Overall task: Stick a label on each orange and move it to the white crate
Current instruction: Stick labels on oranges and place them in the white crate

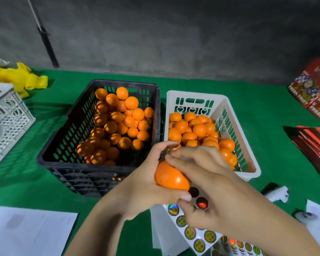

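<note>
Both hands meet above the table's near edge: an orange (171, 177) is gripped by the left hand (146, 182), fingers of the right hand (207, 183) curled over it, hiding any label. Behind, the white crate (248, 163) is partly blocked; a black crate (67, 126) stands beside it. A label sheet (192, 235) is cut off below.

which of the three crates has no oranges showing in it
The white lattice crate at the far left edge. The black crate and the white crate beside it are both piled with oranges.

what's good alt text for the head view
Left hand grips an orange while the right hand reaches over it, above a sticker sheet. Behind sit a black crate and a white crate, both holding oranges.
</note>
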A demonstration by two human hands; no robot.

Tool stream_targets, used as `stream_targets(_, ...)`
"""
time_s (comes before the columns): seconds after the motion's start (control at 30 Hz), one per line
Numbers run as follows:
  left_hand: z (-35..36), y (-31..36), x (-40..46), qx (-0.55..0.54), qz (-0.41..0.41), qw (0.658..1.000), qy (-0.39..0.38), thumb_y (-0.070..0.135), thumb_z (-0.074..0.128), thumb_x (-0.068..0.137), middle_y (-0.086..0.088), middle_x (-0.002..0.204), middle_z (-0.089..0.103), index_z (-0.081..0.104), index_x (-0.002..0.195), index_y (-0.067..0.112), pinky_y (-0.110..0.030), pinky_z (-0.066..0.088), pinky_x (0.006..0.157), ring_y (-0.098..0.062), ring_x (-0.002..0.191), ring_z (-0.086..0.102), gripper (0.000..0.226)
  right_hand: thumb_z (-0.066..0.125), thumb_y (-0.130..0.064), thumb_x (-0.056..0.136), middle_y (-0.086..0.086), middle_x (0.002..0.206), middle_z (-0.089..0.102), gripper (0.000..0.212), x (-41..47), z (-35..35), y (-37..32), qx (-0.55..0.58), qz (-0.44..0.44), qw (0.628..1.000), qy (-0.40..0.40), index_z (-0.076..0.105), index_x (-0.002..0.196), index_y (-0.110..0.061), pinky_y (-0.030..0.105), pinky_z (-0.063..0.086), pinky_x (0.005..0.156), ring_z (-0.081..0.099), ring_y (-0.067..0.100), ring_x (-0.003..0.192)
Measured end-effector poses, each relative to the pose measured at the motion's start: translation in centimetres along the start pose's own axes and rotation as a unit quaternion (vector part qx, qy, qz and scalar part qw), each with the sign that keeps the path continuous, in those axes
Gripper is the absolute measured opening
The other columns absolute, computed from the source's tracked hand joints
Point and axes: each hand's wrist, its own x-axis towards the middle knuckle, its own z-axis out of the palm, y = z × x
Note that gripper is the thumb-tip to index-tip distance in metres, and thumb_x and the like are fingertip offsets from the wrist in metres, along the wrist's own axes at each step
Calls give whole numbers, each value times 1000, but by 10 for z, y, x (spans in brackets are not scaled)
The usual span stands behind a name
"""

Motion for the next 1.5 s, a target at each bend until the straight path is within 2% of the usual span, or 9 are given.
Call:
stream_targets(0.17, -3, -14, -1, -196, -60, 978, -41, 49, 94, 73, -7, 156, 55, 52, 152, 32, -48, 49, 114, -29, 142, 55, 91, 83, -45, 86, -17, 154, 48, 72, 3, 18, 9, 35, -36, 998, -27, 54, 151, -31, 41, 46, 109, 47, 15, 137)
stream_targets(0.27, -2, -7, 21, -177, -86, 980, 45, 82, 90, 42, -19, 139, 66, 59, 146, 0, -36, 53, 109, -25, 112, 72, 135, 83, -45, 86, -8, 147, 56, 73, 6, 25, 14, 27, -40, 999, 18, 57, 150, -21, 42, 48, 106, 53, 19, 133)
stream_targets(0.43, 2, -22, 18, -357, -171, 917, 49, 49, 54, 94, -21, 149, 59, 56, 150, 5, -56, 35, 123, -37, 141, 55, 72, 80, -44, 89, -8, 152, 55, 70, 9, 26, 19, 38, -68, 995, 56, 56, 150, -20, 44, 45, 109, 49, 20, 138)
stream_targets(0.6, -15, -36, 14, -220, -100, 968, 64, 1, 49, 105, -18, 118, 76, 61, 132, -6, -40, 63, 86, -31, 111, 74, 30, 77, -40, 91, -7, 152, 53, 64, 9, 35, 13, 106, -89, 987, 84, 57, 149, -20, 38, 43, 111, 47, 21, 139)
stream_targets(0.9, -56, -36, 29, 27, 77, 985, 152, 41, 49, 109, -10, 81, 52, 62, 89, 13, -36, 43, 73, -26, 76, 48, 36, 82, -14, 89, -19, 144, 41, 68, 46, 40, 122, 129, 129, 930, 319, 50, 144, -40, 34, 49, 107, 43, 7, 138)
stream_targets(1.1, -55, -51, 49, 38, 39, 991, 121, 33, 44, 112, -34, 108, 57, 62, 112, -1, -40, 46, 92, -29, 100, 57, 38, 58, 4, 99, 21, 146, 42, 51, 86, 85, 235, 15, 340, 940, 26, 51, 147, -12, 46, 45, 105, 49, 40, 130)
stream_targets(1.27, -59, -61, 54, -58, 28, 988, 137, 42, 49, 111, -17, 126, 71, 68, 126, 11, -37, 54, 104, -29, 120, 65, 39, 52, -14, 107, 28, 134, 51, 33, 81, 90, 254, 25, 419, 904, -83, 59, 139, -9, 37, 42, 84, 58, 37, 94)
stream_targets(1.37, -65, -65, 56, -117, 34, 981, 154, 43, 53, 107, -18, 112, 68, 65, 118, 1, -37, 52, 92, -29, 105, 63, 45, 57, -24, 106, 22, 130, 52, 32, 68, 88, 229, 14, 389, 920, 53, 65, 135, -12, 47, 38, 110, 49, 44, 123)
stream_targets(1.5, -65, -63, 60, -112, 26, 974, 194, 43, 51, 107, -18, 107, 65, 60, 118, 2, -43, 48, 88, -29, 97, 60, 43, 37, -92, 86, 2, 97, 75, 84, 51, 96, 156, 331, 376, 845, 187, 78, 91, -19, 39, 49, 88, 67, 17, 100)
